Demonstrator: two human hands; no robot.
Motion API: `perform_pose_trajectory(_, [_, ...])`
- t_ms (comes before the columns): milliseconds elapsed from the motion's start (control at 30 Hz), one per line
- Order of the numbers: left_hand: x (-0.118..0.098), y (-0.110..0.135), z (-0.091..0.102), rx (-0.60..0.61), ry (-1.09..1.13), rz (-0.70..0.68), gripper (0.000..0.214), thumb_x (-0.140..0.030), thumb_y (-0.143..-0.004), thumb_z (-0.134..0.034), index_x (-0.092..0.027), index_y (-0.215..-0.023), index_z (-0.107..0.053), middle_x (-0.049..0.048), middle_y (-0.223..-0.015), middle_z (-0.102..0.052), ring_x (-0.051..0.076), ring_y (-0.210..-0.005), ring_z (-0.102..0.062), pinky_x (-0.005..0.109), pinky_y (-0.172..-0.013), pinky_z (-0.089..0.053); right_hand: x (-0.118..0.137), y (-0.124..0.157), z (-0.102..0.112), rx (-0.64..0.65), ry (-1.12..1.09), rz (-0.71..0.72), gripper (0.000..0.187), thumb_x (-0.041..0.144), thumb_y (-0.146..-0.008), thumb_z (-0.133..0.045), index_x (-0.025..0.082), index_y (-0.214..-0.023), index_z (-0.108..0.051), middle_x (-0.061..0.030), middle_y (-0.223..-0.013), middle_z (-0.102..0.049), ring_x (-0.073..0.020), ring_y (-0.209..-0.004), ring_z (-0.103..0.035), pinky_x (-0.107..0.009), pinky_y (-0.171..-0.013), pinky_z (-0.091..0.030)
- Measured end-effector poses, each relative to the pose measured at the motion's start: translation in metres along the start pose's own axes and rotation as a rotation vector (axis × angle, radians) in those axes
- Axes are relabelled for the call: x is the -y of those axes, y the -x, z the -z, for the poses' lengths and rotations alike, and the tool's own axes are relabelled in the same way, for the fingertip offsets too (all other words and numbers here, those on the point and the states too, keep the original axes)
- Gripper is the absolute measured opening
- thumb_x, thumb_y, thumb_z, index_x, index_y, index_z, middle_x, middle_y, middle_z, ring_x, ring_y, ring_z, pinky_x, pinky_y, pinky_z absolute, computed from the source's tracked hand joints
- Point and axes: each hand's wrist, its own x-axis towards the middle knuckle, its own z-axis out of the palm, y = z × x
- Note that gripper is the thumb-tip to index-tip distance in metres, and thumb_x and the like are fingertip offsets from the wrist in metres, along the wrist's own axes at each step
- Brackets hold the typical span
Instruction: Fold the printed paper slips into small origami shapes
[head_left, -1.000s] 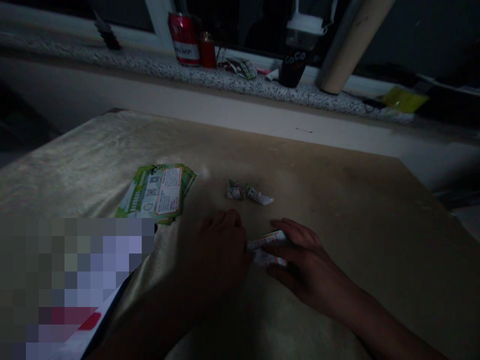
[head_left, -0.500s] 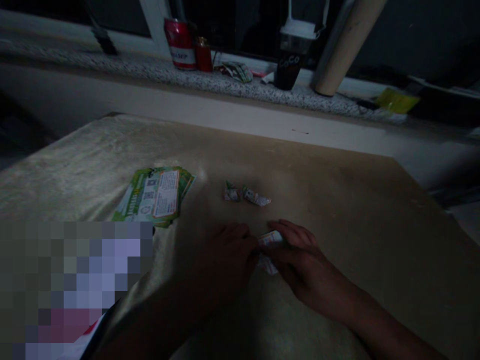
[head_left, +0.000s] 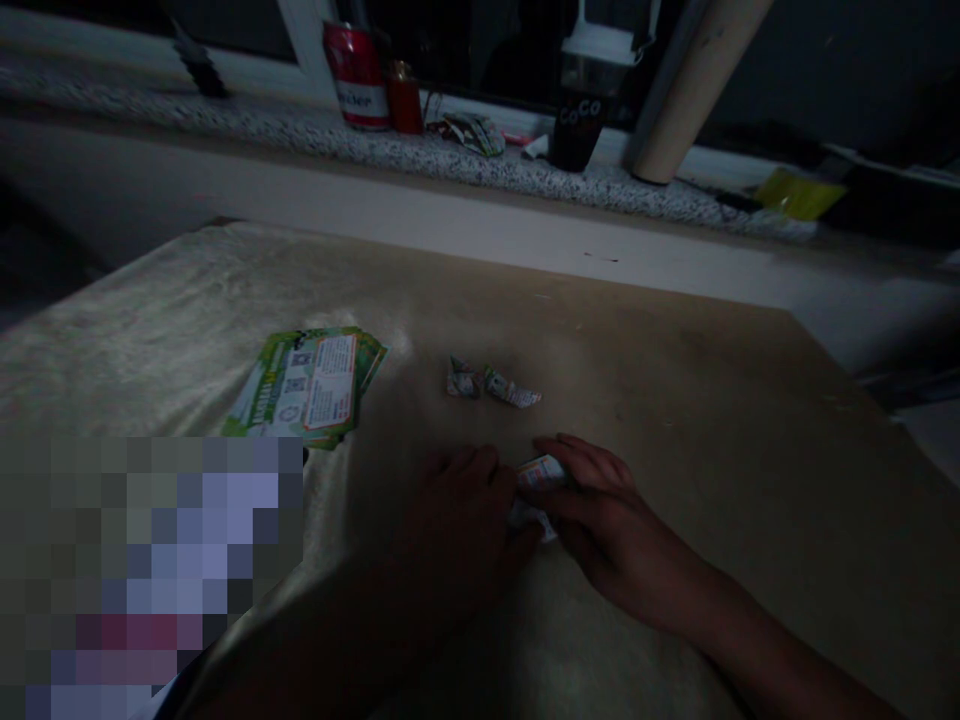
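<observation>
Between my two hands, on the tabletop, lies a small folded piece of printed paper [head_left: 541, 470], white with coloured print. My left hand [head_left: 469, 515] closes on its left side, fingers bent and in shadow. From the other side my right hand [head_left: 611, 520] grips it, thumb stretched across the paper and fingers along its far edge. Just beyond my hands are two small folded paper pieces, one upright and pointed [head_left: 461, 380], the other longer and flat [head_left: 511, 388]. A stack of green printed leaflets [head_left: 311, 385] lies to the left.
The table [head_left: 712, 420] has a pale cover. On the speckled windowsill [head_left: 292, 125] behind it stand a red can [head_left: 358, 80], a small red-orange container [head_left: 405, 100], a lidded cup [head_left: 581, 115] and a cardboard tube [head_left: 694, 90]. A pixelated patch hides the lower left.
My left thumb has come forward over the near part of the folded paper, covering more of it. My right hand stays almost in place. The view has shifted slightly.
</observation>
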Motion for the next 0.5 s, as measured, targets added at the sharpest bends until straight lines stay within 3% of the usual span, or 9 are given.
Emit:
perform_pose_trajectory(267, [-0.0048, -0.001, -0.0032, -0.021, -0.02, 0.058, 0.048, -0.059, -0.088, -0.07, -0.016, -0.108, -0.073, 0.015, -0.109, -0.068, 0.038, -0.104, -0.064, 0.059, -0.093, -0.047, -0.0044, 0.0011, -0.0021, 0.009, 0.011, 0.014, 0.055, 0.002, -0.09, -0.055, 0.034, -0.131, -0.072, -0.0047, -0.158, -0.051, -0.0326, -0.148, -0.039, -0.059, -0.117, -0.039])
perform_pose_trajectory(500, [0.0028, -0.0056, -0.0005, -0.007, 0.042, 0.074, 0.03, -0.048, -0.088, -0.073, -0.018, -0.088, -0.072, 0.0087, -0.093, -0.068, 0.032, -0.095, -0.066, 0.052, -0.092, -0.048, -0.0036, 0.0, -0.0028, -0.017, 0.016, 0.026, 0.045, 0.011, -0.094, -0.062, 0.034, -0.13, -0.072, -0.0053, -0.155, -0.053, -0.0327, -0.147, -0.041, -0.057, -0.115, -0.041])
